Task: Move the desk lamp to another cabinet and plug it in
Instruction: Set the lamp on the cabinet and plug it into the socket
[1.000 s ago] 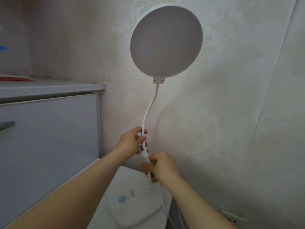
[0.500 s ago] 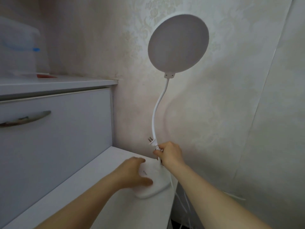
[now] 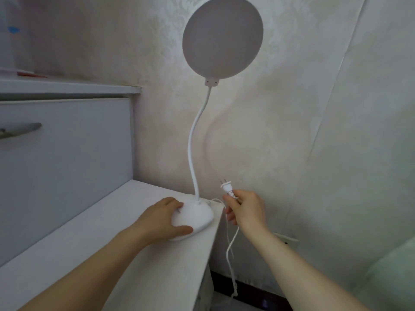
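Observation:
A white desk lamp stands on the low white cabinet top (image 3: pixel 116 254) at its far right corner, near the wall. Its oval base (image 3: pixel 197 215) rests on the surface, a thin bent neck (image 3: pixel 194 153) rises from it, and the round head (image 3: pixel 222 37) faces me at the top. My left hand (image 3: pixel 160 221) grips the left side of the base. Right of the neck, my right hand (image 3: pixel 246 209) pinches the cord just below the white two-pin plug (image 3: pixel 226 187), which points up. The white cord (image 3: pixel 231 254) hangs down past the cabinet's edge.
A taller grey-white cabinet (image 3: pixel 67 164) with a metal drawer handle (image 3: pixel 20 130) rises on the left. A white wall socket (image 3: pixel 286 240) sits low on the wall behind my right forearm. Patterned wallpaper covers the corner walls, with a dark skirting board (image 3: pixel 238 285) below.
The lamp came down from mid-air onto the low cabinet. My left hand left the neck and went to the base. My right hand moved right of the neck with the plug.

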`<state>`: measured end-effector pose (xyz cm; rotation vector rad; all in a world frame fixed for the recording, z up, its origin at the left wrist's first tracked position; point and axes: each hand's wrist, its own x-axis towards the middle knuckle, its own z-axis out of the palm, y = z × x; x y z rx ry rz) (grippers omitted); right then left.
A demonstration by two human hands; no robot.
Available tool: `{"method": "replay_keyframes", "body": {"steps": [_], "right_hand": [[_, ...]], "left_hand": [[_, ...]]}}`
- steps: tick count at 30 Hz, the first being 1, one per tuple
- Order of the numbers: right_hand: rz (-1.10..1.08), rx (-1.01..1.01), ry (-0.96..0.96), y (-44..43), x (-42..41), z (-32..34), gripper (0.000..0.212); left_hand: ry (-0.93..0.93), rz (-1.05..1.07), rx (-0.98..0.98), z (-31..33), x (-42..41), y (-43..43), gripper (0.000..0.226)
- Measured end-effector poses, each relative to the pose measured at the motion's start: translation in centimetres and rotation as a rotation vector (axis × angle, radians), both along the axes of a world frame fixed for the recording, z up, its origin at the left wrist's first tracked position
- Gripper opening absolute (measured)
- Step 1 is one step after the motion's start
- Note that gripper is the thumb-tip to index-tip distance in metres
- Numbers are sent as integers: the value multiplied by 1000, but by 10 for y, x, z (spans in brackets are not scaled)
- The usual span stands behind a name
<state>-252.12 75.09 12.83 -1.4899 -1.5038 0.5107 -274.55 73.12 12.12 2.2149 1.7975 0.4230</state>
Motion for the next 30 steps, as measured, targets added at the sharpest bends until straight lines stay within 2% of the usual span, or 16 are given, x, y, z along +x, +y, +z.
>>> {"method": "replay_keyframes", "body": {"steps": [3,5,8,10,13,16,24,27,30], "right_hand": [[-125,-139,-80,-1,23,-26,39],[-221,-273,-55,1,43,-50,43],[-304,-408,258,0,62,-86,46],[-387,-472,360,-2,78,-106,41],[-482,-532,218,-6,100,-125,31],[-565,-542,31,-11,115,-132,35],[-576,-484,-155,2,136,-145,38],[-567,-455,-255,7,138,-148,31],[-571,-412,-278,10,137,-153,26]], "left_hand": [[28,12,27,1,1,-1,84],[32,15,13,0,5,-1,84],[33,48,20,0,6,-2,84],[36,72,24,-1,10,-2,84],[50,98,28,-5,19,-1,84],[71,128,37,-8,26,0,85],[144,134,-16,-5,27,6,90],[162,132,-24,-5,27,7,91],[178,130,-31,-4,28,6,90]]}}
